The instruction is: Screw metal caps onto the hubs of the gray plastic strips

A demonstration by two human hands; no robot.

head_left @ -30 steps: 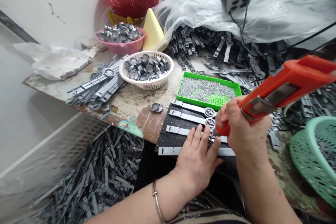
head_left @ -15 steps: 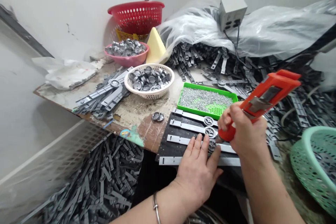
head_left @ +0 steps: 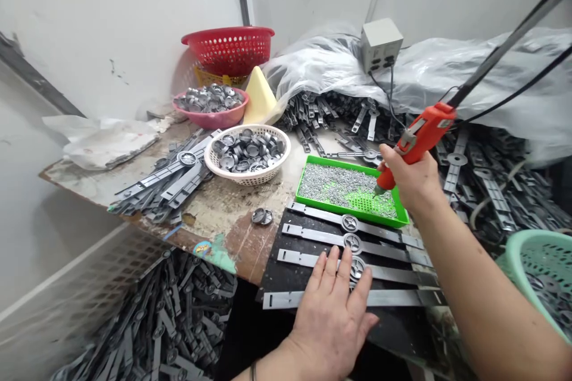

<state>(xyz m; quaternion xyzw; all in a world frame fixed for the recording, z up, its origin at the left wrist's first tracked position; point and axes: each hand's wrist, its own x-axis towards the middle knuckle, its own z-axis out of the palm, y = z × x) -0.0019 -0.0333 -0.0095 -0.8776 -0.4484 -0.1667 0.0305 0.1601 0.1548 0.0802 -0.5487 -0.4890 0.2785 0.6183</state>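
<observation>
My right hand (head_left: 417,181) is wrapped round a red electric screwdriver (head_left: 422,134), its tip pointing down over the right part of a green tray (head_left: 308,197) full of small screws (head_left: 333,181). My left hand (head_left: 333,303) lies flat with fingers stretched across the two nearest grey plastic strips (head_left: 295,257), close to a spoked round hub (head_left: 357,268). Several such strips lie side by side on a black mat (head_left: 279,277), each visible hub near the middle. The hub of the nearest strip is hidden under my left hand.
A white basket (head_left: 245,178) and a pink bowl (head_left: 179,108) hold round caps. Loose strips (head_left: 170,175) lie left, with more heaped behind under plastic sheeting (head_left: 313,62) and below the table. A mint-green basket (head_left: 536,244) stands right. The screwdriver's cable (head_left: 513,107) runs to the upper right.
My right hand has lifted the screwdriver off the third strip's hub and carried it back over the green screw tray. My left hand stays flat on the strips. The view has shifted slightly.
</observation>
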